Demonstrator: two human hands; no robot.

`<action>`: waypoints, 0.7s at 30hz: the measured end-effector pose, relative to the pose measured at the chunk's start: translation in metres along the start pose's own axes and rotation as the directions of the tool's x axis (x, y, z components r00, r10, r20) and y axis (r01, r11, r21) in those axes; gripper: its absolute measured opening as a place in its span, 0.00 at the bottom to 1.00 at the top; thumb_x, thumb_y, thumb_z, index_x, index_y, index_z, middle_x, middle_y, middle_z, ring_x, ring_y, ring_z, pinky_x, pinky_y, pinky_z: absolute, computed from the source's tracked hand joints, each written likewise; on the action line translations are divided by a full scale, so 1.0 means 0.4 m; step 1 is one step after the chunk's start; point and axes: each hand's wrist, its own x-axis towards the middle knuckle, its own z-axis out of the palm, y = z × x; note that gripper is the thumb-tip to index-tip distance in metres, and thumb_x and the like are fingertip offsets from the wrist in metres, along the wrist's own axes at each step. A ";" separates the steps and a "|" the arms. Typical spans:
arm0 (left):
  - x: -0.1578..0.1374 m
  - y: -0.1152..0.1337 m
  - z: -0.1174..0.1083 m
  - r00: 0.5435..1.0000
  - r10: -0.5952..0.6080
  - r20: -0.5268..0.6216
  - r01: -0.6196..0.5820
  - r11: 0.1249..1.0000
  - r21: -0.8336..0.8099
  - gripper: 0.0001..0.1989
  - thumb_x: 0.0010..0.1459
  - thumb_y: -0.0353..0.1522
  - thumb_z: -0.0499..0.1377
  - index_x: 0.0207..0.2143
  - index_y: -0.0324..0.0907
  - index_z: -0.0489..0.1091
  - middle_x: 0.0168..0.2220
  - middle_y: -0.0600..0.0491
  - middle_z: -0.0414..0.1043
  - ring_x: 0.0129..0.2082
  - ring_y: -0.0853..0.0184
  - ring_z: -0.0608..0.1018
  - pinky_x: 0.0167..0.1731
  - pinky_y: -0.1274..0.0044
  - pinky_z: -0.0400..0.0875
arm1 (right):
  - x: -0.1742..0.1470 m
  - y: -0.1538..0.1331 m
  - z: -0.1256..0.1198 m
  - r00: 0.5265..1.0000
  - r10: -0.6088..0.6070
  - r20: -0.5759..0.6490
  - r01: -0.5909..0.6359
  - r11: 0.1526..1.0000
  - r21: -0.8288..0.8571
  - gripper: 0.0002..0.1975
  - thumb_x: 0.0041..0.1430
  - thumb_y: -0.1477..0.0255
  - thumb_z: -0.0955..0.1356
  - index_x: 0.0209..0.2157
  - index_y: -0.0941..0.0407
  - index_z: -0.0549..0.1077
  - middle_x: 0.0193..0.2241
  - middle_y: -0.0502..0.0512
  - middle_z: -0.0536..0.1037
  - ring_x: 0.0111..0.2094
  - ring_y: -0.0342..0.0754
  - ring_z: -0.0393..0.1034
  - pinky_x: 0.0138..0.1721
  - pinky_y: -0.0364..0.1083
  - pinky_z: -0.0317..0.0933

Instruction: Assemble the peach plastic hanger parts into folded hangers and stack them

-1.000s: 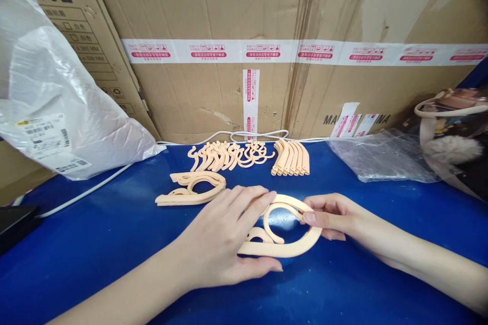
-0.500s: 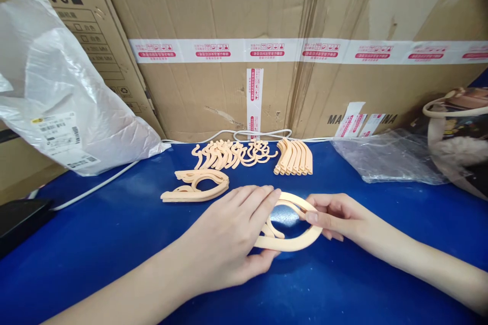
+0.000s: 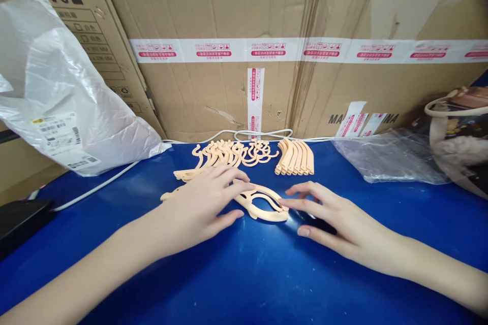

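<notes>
A beige folding clothes hanger (image 3: pixel 270 217), folded into a loop, lies flat on the blue table (image 3: pixel 282 279). Over its left end is my left hand (image 3: pixel 190 208), palm down, with thumb and fingers apart. My right hand (image 3: pixel 343 221) is spread at the right tip, its index finger at or very near the plastic. Behind my left hand, other folded hangers (image 3: pixel 182 174) show only in part. Farther back lie a pile of beige hanger hooks (image 3: pixel 219 151) and a neat row of curved hanger arms (image 3: pixel 295 157).
A white plastic bag (image 3: pixel 76 91) with labels leans at the left, above a black object (image 3: pixel 23 221). Large cardboard boxes (image 3: pixel 213 5) stand along the back. A white cable (image 3: pixel 263 135) runs before them. Clear plastic wrap (image 3: pixel 392 160) and a dark bag (image 3: pixel 463 142) are at the right.
The hanger has moved left and away from me, down onto the table beside the other folded hangers. Both hands have loosened from it and their fingers have spread.
</notes>
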 end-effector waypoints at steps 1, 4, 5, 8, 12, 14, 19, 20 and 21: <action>0.008 0.010 0.012 1.000 0.021 -0.008 -0.021 0.999 0.046 0.17 0.60 0.29 0.57 0.52 0.45 0.65 0.51 0.49 0.67 0.51 0.57 0.68 0.50 0.66 0.62 | 0.000 -0.002 -0.001 1.000 -0.024 0.020 0.025 0.999 -0.045 0.16 0.67 0.65 0.61 0.55 0.49 0.65 0.56 0.58 0.62 0.56 0.52 0.59 0.54 0.52 0.58; 0.026 0.028 0.045 0.998 0.062 0.010 -0.063 0.983 0.175 0.10 0.61 0.26 0.53 0.44 0.41 0.68 0.45 0.48 0.70 0.47 0.57 0.69 0.46 0.65 0.63 | -0.002 -0.002 -0.003 0.999 -0.038 0.031 0.042 0.993 -0.111 0.13 0.67 0.65 0.60 0.49 0.52 0.69 0.53 0.58 0.66 0.52 0.53 0.63 0.52 0.53 0.60; 0.029 0.034 0.054 0.997 0.068 0.023 -0.071 0.977 0.203 0.08 0.62 0.26 0.52 0.42 0.40 0.68 0.44 0.48 0.70 0.45 0.57 0.70 0.45 0.65 0.63 | -0.002 0.000 -0.003 0.999 -0.031 0.014 0.032 0.992 -0.121 0.13 0.68 0.65 0.59 0.46 0.53 0.70 0.50 0.58 0.68 0.49 0.52 0.65 0.50 0.53 0.61; 0.027 0.060 0.073 0.994 0.094 0.050 -0.102 0.970 0.220 0.08 0.63 0.25 0.50 0.41 0.39 0.67 0.42 0.48 0.71 0.42 0.57 0.71 0.41 0.66 0.64 | -0.005 0.011 0.003 0.998 0.022 -0.055 -0.029 0.992 -0.126 0.12 0.68 0.67 0.59 0.36 0.56 0.70 0.41 0.57 0.72 0.40 0.49 0.68 0.42 0.50 0.63; 0.007 0.116 0.078 0.989 0.144 0.037 -0.148 0.975 0.163 0.09 0.63 0.24 0.49 0.43 0.38 0.66 0.44 0.46 0.71 0.43 0.57 0.71 0.40 0.67 0.63 | -0.006 0.018 0.022 0.984 0.131 -0.122 -0.142 0.986 -0.088 0.09 0.64 0.66 0.64 0.31 0.56 0.66 0.31 0.51 0.70 0.30 0.45 0.66 0.32 0.44 0.62; -0.003 0.144 0.072 0.992 0.125 0.028 -0.127 0.989 0.078 0.09 0.63 0.25 0.49 0.44 0.38 0.66 0.44 0.48 0.70 0.43 0.58 0.71 0.40 0.67 0.64 | -0.005 0.017 0.029 0.979 0.155 -0.133 -0.164 0.984 -0.062 0.06 0.62 0.67 0.66 0.37 0.55 0.67 0.30 0.49 0.69 0.29 0.44 0.66 0.30 0.43 0.61; -0.012 0.177 0.057 0.993 0.074 0.089 -0.057 0.983 -0.172 0.03 0.61 0.32 0.56 0.37 0.42 0.66 0.45 0.52 0.70 0.45 0.59 0.70 0.42 0.68 0.65 | -0.002 0.011 0.029 0.986 0.146 -0.077 -0.153 0.982 -0.106 0.05 0.63 0.70 0.63 0.35 0.55 0.70 0.29 0.49 0.67 0.28 0.44 0.66 0.31 0.44 0.61; -0.010 0.176 0.058 0.994 0.059 0.093 -0.039 0.979 -0.199 0.04 0.61 0.33 0.57 0.36 0.43 0.66 0.46 0.52 0.70 0.46 0.59 0.70 0.43 0.68 0.65 | -0.002 0.010 0.028 0.986 0.148 -0.075 -0.156 0.982 -0.109 0.06 0.64 0.70 0.63 0.34 0.55 0.70 0.29 0.49 0.67 0.28 0.44 0.65 0.30 0.44 0.61; -0.008 0.173 0.059 0.996 0.031 0.086 -0.012 0.976 -0.218 0.06 0.60 0.35 0.58 0.37 0.43 0.66 0.48 0.52 0.69 0.48 0.59 0.70 0.43 0.68 0.66 | -0.003 0.010 0.028 0.986 0.148 -0.078 -0.156 0.982 -0.109 0.07 0.64 0.69 0.63 0.34 0.55 0.70 0.28 0.50 0.67 0.28 0.45 0.65 0.30 0.44 0.61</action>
